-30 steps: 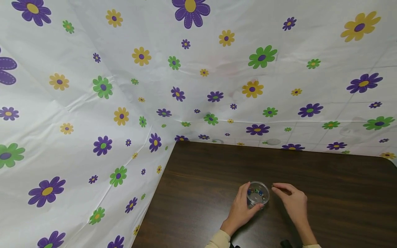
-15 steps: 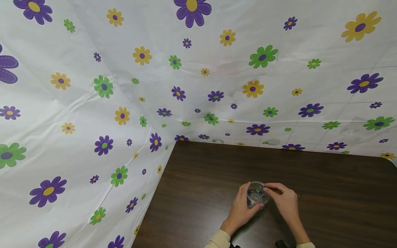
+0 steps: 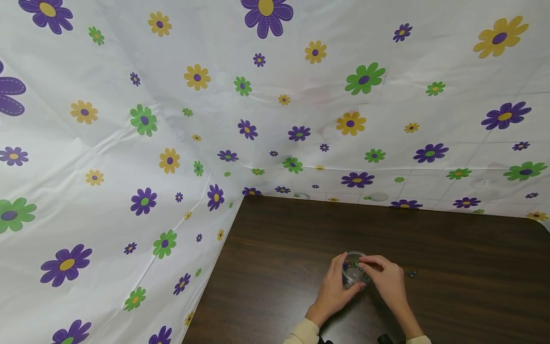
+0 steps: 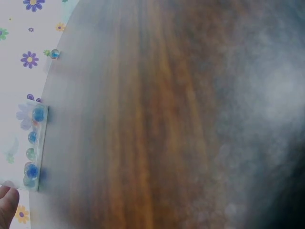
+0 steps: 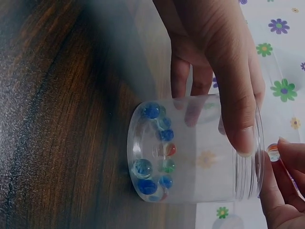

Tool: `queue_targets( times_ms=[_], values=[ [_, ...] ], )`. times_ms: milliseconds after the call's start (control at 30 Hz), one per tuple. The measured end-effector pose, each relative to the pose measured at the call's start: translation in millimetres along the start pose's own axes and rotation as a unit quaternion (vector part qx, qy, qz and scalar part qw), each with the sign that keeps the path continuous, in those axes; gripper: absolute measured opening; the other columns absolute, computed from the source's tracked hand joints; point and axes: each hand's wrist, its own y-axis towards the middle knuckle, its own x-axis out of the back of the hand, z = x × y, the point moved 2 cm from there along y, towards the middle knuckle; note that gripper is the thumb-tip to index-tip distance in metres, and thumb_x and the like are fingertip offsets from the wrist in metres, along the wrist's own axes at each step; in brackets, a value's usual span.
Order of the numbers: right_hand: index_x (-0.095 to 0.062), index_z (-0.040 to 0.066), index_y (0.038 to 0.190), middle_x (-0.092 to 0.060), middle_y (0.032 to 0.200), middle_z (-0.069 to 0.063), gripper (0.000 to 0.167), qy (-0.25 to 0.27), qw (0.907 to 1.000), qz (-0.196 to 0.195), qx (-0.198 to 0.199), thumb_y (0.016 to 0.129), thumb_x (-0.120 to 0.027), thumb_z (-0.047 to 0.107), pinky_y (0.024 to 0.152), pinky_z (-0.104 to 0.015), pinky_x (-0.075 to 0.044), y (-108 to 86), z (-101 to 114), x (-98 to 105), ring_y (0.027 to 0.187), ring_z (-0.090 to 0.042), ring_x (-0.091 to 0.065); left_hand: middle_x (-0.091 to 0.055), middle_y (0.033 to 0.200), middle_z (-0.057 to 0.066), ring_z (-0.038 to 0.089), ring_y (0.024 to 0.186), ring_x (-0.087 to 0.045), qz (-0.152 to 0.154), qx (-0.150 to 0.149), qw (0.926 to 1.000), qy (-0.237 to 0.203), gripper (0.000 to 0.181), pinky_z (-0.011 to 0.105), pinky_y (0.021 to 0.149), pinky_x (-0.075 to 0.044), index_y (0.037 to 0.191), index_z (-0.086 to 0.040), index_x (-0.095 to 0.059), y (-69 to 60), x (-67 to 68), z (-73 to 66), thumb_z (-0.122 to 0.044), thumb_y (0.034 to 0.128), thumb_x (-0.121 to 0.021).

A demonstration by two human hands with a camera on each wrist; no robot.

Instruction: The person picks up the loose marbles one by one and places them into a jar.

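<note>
My left hand (image 3: 333, 289) grips a clear plastic jar (image 3: 354, 277) around its side, fingers on one side and thumb on the other. The jar stands upright on the table, its lidless mouth facing up. Blue, green and red-tinted glass marbles (image 5: 151, 110) lie along its bottom, several of them. At the jar's mouth, my right hand (image 3: 390, 283) pinches one clear marble with an orange-red streak (image 5: 273, 152) between thumb and finger. In the left wrist view only a fingertip (image 4: 8, 202) shows beside the jar wall.
A blue-tinted marble (image 3: 413, 273) lies on the dark wooden table (image 3: 275, 248), to the right of my right hand; a second may touch it, too small to tell. A white flower-print sheet (image 3: 142, 86) hangs behind the table and along its left side.
My right hand has moved left, from beside the jar to over its mouth, uncovering the marble on the table. My left hand and the jar have stayed in place.
</note>
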Motion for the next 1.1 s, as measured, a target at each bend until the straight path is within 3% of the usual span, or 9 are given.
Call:
queue_targets(
  times_ms=[1100],
  values=[
    [-0.081, 0.004, 0.097, -0.077, 0.102, -0.013, 0.009, -0.028, 0.9996, 0.003, -0.001, 0.088, -0.082, 0.006, 0.067, -0.013, -0.05, -4.2, -0.1, -2.3, 0.081, 0.005, -0.064, -0.046, 0.152, 0.007, 0.023, 0.133, -0.054, 0.014, 0.016, 0.9998, -0.005, 0.084, 0.039, 0.102, -0.051, 0.157, -0.005, -0.033, -2.6, 4.4, -1.5, -0.043, 0.0957, -0.075]
  ],
)
